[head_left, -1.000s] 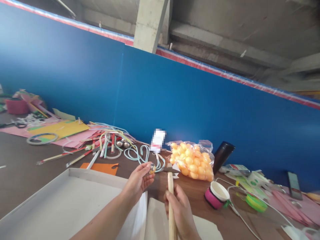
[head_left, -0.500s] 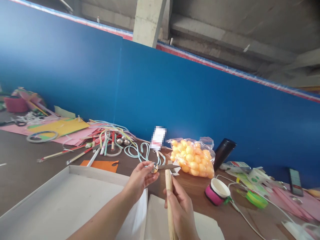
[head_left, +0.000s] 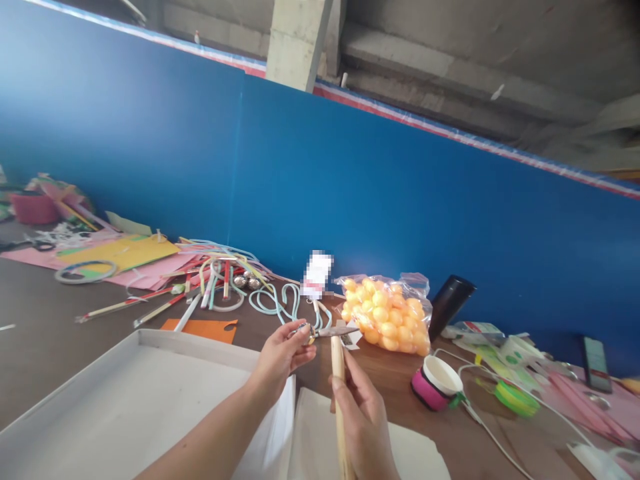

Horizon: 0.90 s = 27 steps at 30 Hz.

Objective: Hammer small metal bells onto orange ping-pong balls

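Note:
My left hand (head_left: 285,353) pinches a shiny silver ball (head_left: 311,333) between thumb and fingers; the fingers partly cover it. My right hand (head_left: 363,417) is wrapped around the pale wooden handle of what looks like a hammer (head_left: 339,380), held upright. Its dark metal head (head_left: 340,331) lies crosswise over the handle's top, tapering to a point on the right. The head's left end meets the ball; whether they are joined or only touching, I cannot tell. Under both hands lie a white tray (head_left: 145,340) and pale sheets (head_left: 415,453).
A bag of orange balls (head_left: 385,317) lies beyond my hands, beside a black cylinder (head_left: 451,303). To the right are a white-and-pink cup (head_left: 436,383), a white cable (head_left: 493,443) and a phone (head_left: 595,363). Cords (head_left: 273,303), silver balls (head_left: 247,281) and coloured paper (head_left: 125,257) lie left.
The metal head has turned slightly, so its pointed end now shows brighter and more clearly. The silver ball is more covered by my left fingers. Both hands otherwise stay in place.

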{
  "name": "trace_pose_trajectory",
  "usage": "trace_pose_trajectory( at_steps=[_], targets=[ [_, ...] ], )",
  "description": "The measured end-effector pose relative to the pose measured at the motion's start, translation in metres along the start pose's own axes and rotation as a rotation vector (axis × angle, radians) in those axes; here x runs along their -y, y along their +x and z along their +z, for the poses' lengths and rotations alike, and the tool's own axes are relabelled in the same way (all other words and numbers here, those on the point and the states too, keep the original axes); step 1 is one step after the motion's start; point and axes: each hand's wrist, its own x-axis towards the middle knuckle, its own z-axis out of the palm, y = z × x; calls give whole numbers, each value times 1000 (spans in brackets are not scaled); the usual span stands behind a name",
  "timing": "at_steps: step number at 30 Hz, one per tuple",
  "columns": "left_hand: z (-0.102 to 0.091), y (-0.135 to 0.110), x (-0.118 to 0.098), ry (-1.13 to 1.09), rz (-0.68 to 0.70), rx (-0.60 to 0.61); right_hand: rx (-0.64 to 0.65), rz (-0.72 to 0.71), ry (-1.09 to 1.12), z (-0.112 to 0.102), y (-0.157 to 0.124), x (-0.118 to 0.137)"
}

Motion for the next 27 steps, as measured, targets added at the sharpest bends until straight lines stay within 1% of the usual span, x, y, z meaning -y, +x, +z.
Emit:
trace_pose_trajectory(
  at_steps=[2,6,10,15,19,25,27],
  targets=[
    [0,0,0,1,-1,7,3,13,13,0,0,0],
    [0,1,1,-8,8,10,31,-6,2,2,-1,-1],
    [0,0,1,-1,11,-5,-19,-1,19,1,0,1],
    [-1,1,1,24,11,-39,85,11,-19,-2,0,2],
    [0,0,1,12,23,-26,4,-5,10,0,1,-1],
    [-1,1,3,-6,32,0,-1,2,14,1,1,-3],
    [-1,2,3,-14,37,7,15,8,18,1,1,-2]
  ],
)
